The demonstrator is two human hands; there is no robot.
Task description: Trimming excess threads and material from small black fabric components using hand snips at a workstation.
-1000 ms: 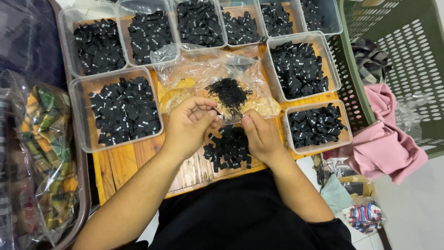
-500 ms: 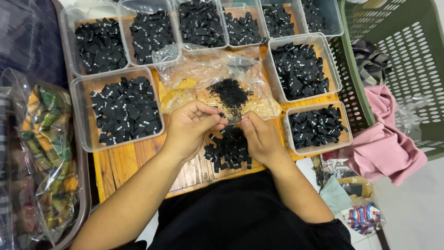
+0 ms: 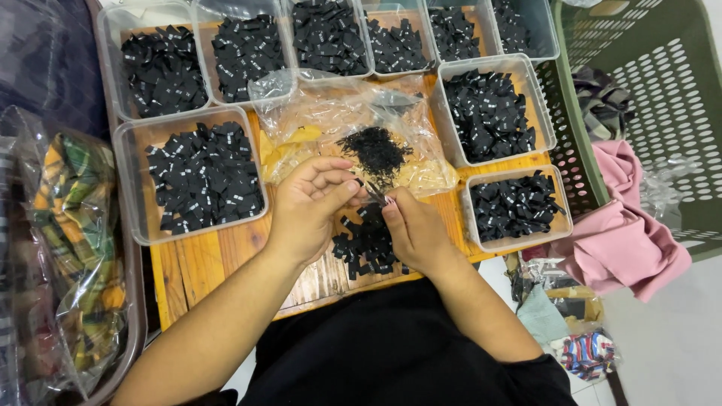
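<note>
Head view: both hands met at desk centre. Left hand (image 3: 310, 204) and right hand (image 3: 415, 229) each had a pinch grip closed on one small black label (image 3: 374, 197), held just above the loose pile (image 3: 367, 242) at 6 o'clock. Judging by fill, sorting was well along: clear trays (image 3: 134, 229) from 9 through 3 o'clock were already stocked. Still left: that pile, plus the heap on the plastic bag (image 3: 376, 149) at 12. Versus half a second earlier: hands in the same spot, only fingers shifted slightly.
</note>
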